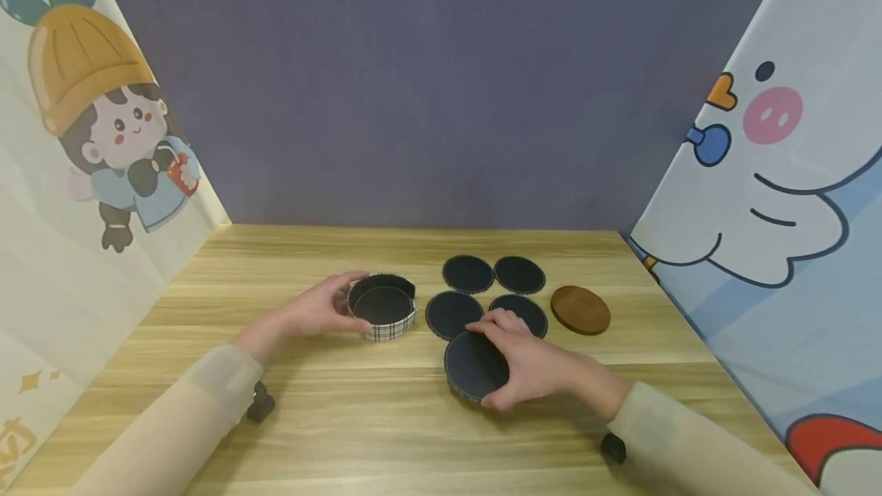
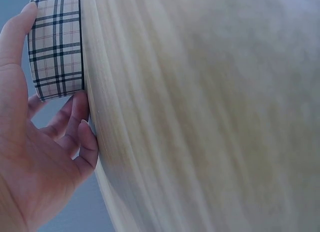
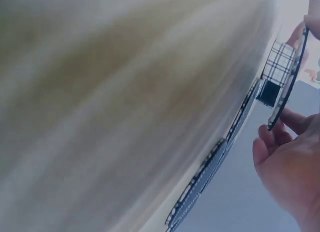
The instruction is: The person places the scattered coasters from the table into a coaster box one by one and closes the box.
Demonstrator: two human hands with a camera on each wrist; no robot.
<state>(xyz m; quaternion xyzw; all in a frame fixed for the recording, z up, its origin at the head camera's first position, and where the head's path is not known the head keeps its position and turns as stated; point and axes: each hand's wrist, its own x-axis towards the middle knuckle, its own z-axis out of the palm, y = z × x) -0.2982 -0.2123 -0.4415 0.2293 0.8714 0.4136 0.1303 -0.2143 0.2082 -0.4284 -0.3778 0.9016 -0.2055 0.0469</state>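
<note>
My left hand (image 1: 320, 305) grips the left side of a round coaster holder (image 1: 390, 330), with plaid outer walls, a black inside and a notch at its right. In the left wrist view, the thumb and fingers lie on the plaid wall (image 2: 57, 52). Between thumb and fingers my right hand (image 1: 534, 362) holds a round black coaster (image 1: 474, 364) by its rim. The right wrist view shows this coaster (image 3: 291, 82) edge-on, raised off the table. Behind it, several matching black coasters (image 1: 454, 314) lie flat in two rows; the right hand partly covers one.
A brown round disc (image 1: 581, 310) lies to the right of the black coasters. The wood-grain table (image 1: 344, 427) meets a grey back panel (image 1: 427, 98). Cartoon-printed panels (image 1: 83, 289) stand at both sides.
</note>
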